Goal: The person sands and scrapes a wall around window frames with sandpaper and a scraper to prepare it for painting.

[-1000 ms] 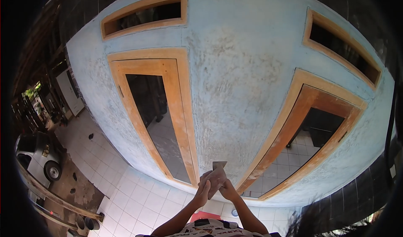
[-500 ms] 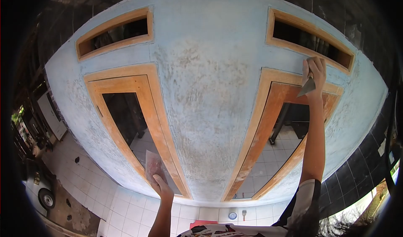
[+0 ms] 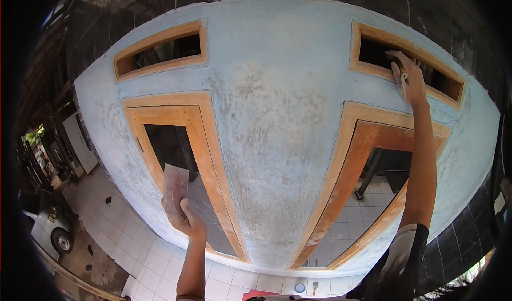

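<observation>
My left hand (image 3: 186, 222), low at the left, is closed on a flat rectangular plate (image 3: 176, 188), greyish-pink and smeared, with the thumb across its lower part. Behind it stands the left orange wooden window (image 3: 205, 141). My right hand (image 3: 409, 79) is raised to the upper right vent opening, its fingers over the lower bar of the wooden vent frame (image 3: 368, 68). It grips a putty knife (image 3: 404, 78); the handle end shows, and the blade is seen nearly edge-on. Whether the blade touches the wall cannot be made out.
A pale blue, stained wall (image 3: 266, 157) lies between two wooden-framed windows. Below, on white floor tiles (image 3: 224, 273), are a blue round container (image 3: 300, 288), a brush (image 3: 315, 287) and something red (image 3: 260, 294). A car (image 3: 50, 229) stands at the far left.
My right hand has moved up from the window's top frame to the vent frame, turning the putty knife edge-on. My left hand has shifted left and raised the plate slightly. The view has tilted upward.
</observation>
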{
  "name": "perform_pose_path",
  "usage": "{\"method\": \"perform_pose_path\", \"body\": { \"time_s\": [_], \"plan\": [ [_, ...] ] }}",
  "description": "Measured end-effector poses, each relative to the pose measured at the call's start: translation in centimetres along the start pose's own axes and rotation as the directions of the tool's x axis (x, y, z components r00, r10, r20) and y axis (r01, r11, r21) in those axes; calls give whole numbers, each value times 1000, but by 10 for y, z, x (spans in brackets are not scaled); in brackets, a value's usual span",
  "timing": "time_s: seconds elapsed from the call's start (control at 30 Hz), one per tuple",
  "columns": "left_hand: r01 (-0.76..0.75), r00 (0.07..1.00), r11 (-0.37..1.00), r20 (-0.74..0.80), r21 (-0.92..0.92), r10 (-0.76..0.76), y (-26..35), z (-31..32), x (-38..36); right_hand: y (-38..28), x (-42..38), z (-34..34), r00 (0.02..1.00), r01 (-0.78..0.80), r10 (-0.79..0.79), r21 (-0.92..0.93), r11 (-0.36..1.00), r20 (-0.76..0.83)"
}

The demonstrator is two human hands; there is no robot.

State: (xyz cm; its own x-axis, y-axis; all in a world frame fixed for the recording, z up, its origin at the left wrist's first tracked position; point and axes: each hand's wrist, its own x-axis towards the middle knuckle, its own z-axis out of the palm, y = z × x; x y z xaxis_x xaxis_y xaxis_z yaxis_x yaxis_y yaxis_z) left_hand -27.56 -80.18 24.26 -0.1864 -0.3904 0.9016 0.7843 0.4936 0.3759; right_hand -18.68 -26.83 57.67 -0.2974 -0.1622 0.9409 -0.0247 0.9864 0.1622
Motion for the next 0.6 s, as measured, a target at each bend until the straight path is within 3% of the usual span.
{"method": "perform_pose_path", "body": {
  "time_s": [0.13, 0.2, 0.3, 0.4, 0.47, 0.53, 0.6],
  "plan": [
    [-59, 995, 998, -87, -14, 57, 27, 30, 55, 7, 3, 1, 999, -26, 26, 10, 1000, 33],
    [-187, 968, 978, -189, -95, 167, 36, 54, 82, 4, 4, -3, 980, -144, 147, -34, 989, 136],
    [-297, 951, 954, -100, -38, 293, 46, 86, 112, 2, 2, -3, 983, -143, 145, -18, 989, 116],
    [-532, 844, 845, -119, -53, 523, 59, 132, 142, 13, 1, 4, 991, -100, 100, -3, 995, 85],
    [-671, 741, 735, -51, -100, 669, 53, 155, 148, 24, 0, 8, 996, -64, 62, 22, 998, 65],
    [-662, 715, 740, 196, -116, 671, 74, 167, 142, 31, 0, 11, 997, -41, 42, -5, 999, 62],
    [-775, 582, 602, 154, -193, 799, 82, 194, 141, 31, -1, 11, 997, -53, 53, 1, 999, 53]
  ]
}}
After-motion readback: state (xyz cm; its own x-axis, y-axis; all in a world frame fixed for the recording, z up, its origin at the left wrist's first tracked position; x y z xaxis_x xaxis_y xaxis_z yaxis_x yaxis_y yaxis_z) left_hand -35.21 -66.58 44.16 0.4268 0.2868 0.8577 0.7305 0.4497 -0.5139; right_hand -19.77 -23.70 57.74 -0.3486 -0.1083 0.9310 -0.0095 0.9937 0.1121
